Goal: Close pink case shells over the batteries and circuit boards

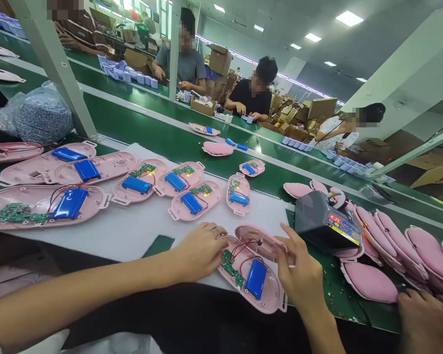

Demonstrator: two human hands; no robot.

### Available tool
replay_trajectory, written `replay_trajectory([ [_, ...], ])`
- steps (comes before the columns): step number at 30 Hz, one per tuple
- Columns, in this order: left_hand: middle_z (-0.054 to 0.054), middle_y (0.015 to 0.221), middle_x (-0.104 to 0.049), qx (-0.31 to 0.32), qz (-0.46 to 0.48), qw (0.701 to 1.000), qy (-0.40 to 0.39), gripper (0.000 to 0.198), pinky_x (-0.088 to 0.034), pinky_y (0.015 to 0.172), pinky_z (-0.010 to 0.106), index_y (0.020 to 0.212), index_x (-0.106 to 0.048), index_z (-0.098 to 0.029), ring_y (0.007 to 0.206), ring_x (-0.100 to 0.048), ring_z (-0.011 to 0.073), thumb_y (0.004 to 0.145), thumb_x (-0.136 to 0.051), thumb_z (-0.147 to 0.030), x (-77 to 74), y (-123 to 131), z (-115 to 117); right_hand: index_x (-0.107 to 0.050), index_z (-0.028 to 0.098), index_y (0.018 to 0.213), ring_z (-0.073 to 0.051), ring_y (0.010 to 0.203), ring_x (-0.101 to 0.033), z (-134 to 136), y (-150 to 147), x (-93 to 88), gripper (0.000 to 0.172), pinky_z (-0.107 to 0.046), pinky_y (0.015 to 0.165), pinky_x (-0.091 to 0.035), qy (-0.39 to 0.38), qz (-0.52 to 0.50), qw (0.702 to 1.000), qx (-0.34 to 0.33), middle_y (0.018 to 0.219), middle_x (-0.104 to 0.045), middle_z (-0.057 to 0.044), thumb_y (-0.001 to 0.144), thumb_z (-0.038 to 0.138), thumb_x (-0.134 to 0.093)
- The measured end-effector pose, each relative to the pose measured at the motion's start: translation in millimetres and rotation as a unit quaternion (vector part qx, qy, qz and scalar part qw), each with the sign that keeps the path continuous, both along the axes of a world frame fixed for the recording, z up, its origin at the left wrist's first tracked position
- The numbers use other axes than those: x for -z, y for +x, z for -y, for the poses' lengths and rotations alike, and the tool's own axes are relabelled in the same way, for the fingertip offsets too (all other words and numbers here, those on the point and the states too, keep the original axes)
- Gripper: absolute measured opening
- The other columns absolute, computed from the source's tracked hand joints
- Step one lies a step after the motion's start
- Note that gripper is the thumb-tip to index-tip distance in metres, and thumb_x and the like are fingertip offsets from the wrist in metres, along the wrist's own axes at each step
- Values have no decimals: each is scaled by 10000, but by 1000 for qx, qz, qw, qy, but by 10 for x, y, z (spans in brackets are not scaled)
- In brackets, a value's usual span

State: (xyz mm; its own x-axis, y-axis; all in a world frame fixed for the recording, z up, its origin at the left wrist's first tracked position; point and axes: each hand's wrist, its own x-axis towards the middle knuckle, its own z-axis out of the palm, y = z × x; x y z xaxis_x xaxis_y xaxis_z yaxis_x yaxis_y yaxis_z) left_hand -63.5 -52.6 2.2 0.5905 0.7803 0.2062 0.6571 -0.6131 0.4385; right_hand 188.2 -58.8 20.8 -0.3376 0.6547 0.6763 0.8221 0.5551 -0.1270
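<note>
My left hand grips the left end of an open pink plastic shell. Inside that shell lie a green circuit board and a blue battery pack, joined by thin wires. A second pink shell half is tilted up above its far side, with red and black wires running between the two. My right hand pinches this upper half at its right edge, index finger raised. Part of each hand's grip is hidden behind the shells.
Several open pink shells with batteries and boards lie on a white sheet. A dark box with a red display stands at right, near stacked pink shells. Another person's hand is at lower right. Several people sit across the green bench.
</note>
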Motion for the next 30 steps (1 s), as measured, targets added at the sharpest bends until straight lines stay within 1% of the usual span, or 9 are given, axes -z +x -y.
replay_trajectory([
  [3, 110, 939, -661, 9, -13, 999, -28, 175, -467, 896, 426, 870, -698, -138, 973, -608, 278, 906, -543, -210, -111, 81, -103, -518, 226, 1345, -142, 782, -732, 54, -85, -58, 381, -230, 705, -568, 27, -14, 1000, 5, 973, -760, -27, 965, 190, -515],
  [6, 83, 971, -655, 50, 60, 991, -108, 206, -466, 872, 355, 816, -708, -158, 956, -617, 230, 913, -539, -227, -147, 125, -197, -508, 229, 1365, -169, 781, -730, 115, -118, -112, 408, -261, 670, -558, -74, -50, 991, 102, 932, -758, -12, 960, 277, -499],
  [8, 63, 1038, -658, 39, 134, 976, -166, 209, -464, 874, 322, 857, -719, -177, 974, -623, 206, 924, -537, -255, -111, 124, -228, -499, 239, 1379, -173, 748, -723, 130, -109, -138, 446, -269, 645, -542, -128, -57, 981, 133, 901, -757, 5, 939, 311, -494],
  [13, 51, 952, -665, 11, 179, 966, -186, 187, -459, 800, 312, 861, -695, -179, 902, -623, 210, 901, -586, -326, -12, 81, -208, -500, 232, 1389, -176, 759, -720, 110, -91, -157, 486, -264, 654, -531, -170, -77, 974, 127, 909, -756, -6, 914, 333, -488],
  [18, 61, 1005, -675, -31, 205, 950, -235, 178, -484, 817, 326, 978, -619, -180, 941, -624, 229, 853, -551, -286, -82, 21, -189, -525, 228, 1380, -177, 759, -724, 161, -147, -97, 446, -258, 647, -546, -134, -49, 982, 125, 906, -757, -11, 941, 303, -492],
  [22, 69, 993, -683, -65, 179, 922, -339, 337, -500, 766, 342, 1148, -549, -181, 892, -644, 233, 907, -372, -337, -229, 25, -313, -513, 222, 1408, -204, 976, -719, 429, -189, 93, 463, -303, 820, -581, -59, 14, 997, 40, 1155, -723, -68, 952, 165, -461],
  [25, 112, 1113, -683, -3, 54, 942, -331, 445, -479, 883, 391, 1126, -610, -172, 1017, -634, 298, 809, -562, -481, -363, 147, -459, -407, 218, 1484, -255, 1219, -621, 671, -203, 339, 596, -403, 984, -556, -48, 24, 998, -30, 1323, -640, -89, 902, 155, -519],
  [28, 126, 1040, -699, 21, -56, 931, -359, 543, -504, 756, 373, 1009, -656, -152, 957, -650, 338, 596, -758, -489, -482, 348, -553, -363, 229, 1495, -268, 1238, -610, 823, -210, 615, 629, -431, 956, -580, -31, -57, 998, -7, 1314, -641, -95, 889, 173, -521],
  [30, 90, 924, -696, 36, -59, 912, -404, 457, -484, 645, 322, 895, -658, -164, 898, -655, 316, 556, -772, -449, -537, 482, -544, -325, 250, 1516, -278, 1210, -631, 867, -186, 733, 679, -425, 915, -605, -19, -106, 994, 33, 1318, -638, -100, 878, 188, -546],
])
